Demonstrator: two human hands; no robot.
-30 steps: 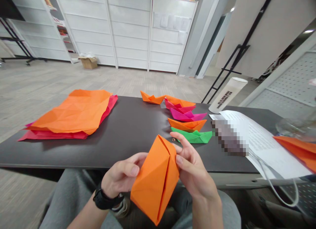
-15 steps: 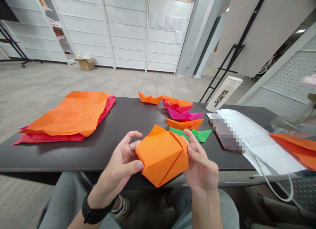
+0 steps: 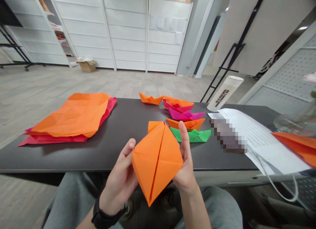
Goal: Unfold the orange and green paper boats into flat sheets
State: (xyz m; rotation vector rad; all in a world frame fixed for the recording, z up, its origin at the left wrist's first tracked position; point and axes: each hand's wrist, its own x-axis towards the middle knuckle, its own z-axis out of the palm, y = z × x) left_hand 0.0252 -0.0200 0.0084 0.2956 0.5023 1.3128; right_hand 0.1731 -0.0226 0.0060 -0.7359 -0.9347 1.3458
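Between my two hands is a folded orange paper [image 3: 158, 160], a diamond shape with a seam down its middle and one point towards me. My left hand [image 3: 122, 176] is closed on its left side, with most fingers hidden behind the paper. On the right edge, my right hand [image 3: 186, 166] grips it with the thumb pointing up. Just beyond lies a green paper boat [image 3: 194, 136]. Behind that one stand an orange paper boat [image 3: 186, 124], a magenta paper boat [image 3: 186, 114] and several more in a row.
A stack of orange and red paper sheets [image 3: 71, 115] lies at the left of the dark table [image 3: 118, 123]. To the right are a white cylinder [image 3: 224, 92], a blurred-out flat object [image 3: 229, 137], printed pages [image 3: 249, 133], a white cable [image 3: 268, 179] and another folded orange paper [image 3: 296, 146].
The orange paper has turned in my hands, so its seam now runs nearly upright and a point faces me. Both hands have shifted their hold, and my right thumb now points up.
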